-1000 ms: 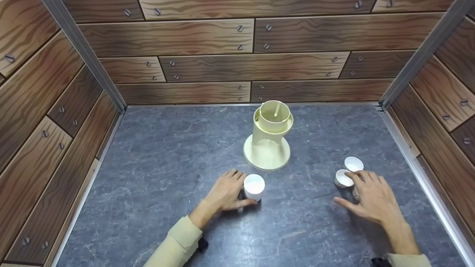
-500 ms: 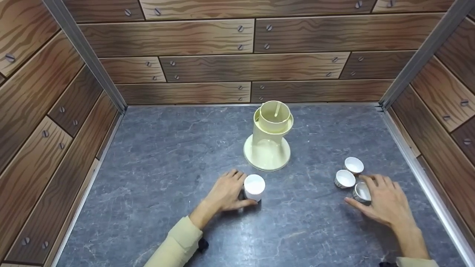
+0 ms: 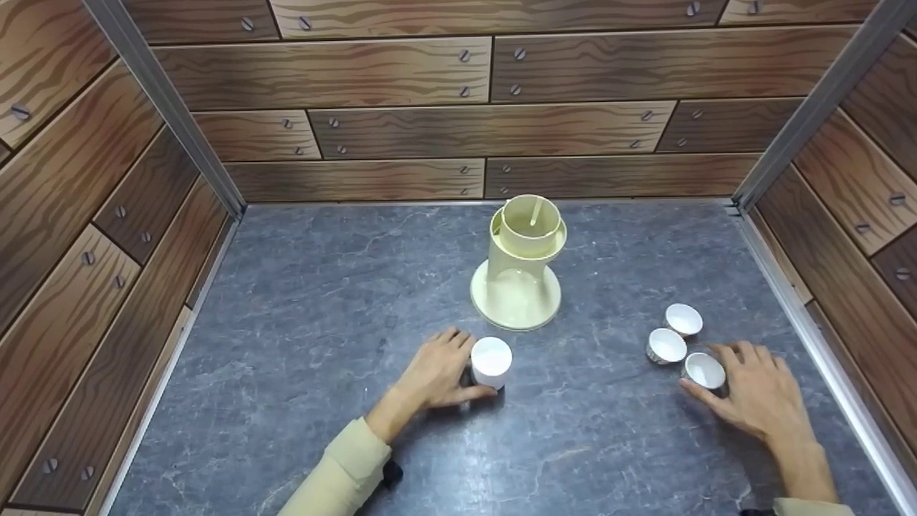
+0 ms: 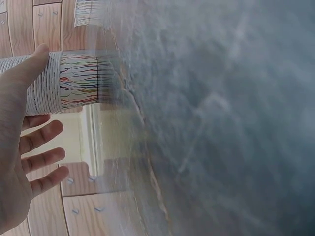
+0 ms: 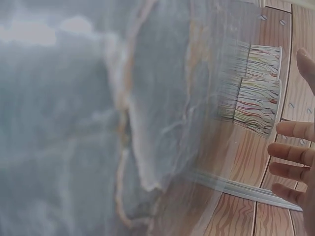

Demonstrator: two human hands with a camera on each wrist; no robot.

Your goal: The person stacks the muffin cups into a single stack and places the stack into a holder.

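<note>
A stack of white baking cups (image 3: 491, 358) stands upright at the table's middle; the left wrist view shows its many ribbed rims above one cup wall with coloured squiggly lines (image 4: 78, 81). My left hand (image 3: 438, 369) holds this stack from the left, thumb on the near side and fingers behind, the lower fingers spread. At the right, three single baking cups stand close together: a far one (image 3: 683, 319), a middle one (image 3: 665, 345) and a near one (image 3: 703, 370). My right hand (image 3: 756, 394) is beside the near cup, thumb and fingers spread around its right side.
A pale yellow tube-shaped holder (image 3: 516, 294) on a round base stands behind the stack. Wood-patterned walls (image 3: 401, 129) enclose the back and both sides of the dark marbled table (image 3: 322, 287). A metal rail (image 3: 824, 351) runs along the right edge.
My right hand has drawn back to the right and towards me, uncovering the near baking cup, which it hid at first. My left hand and the stack have stayed still.
</note>
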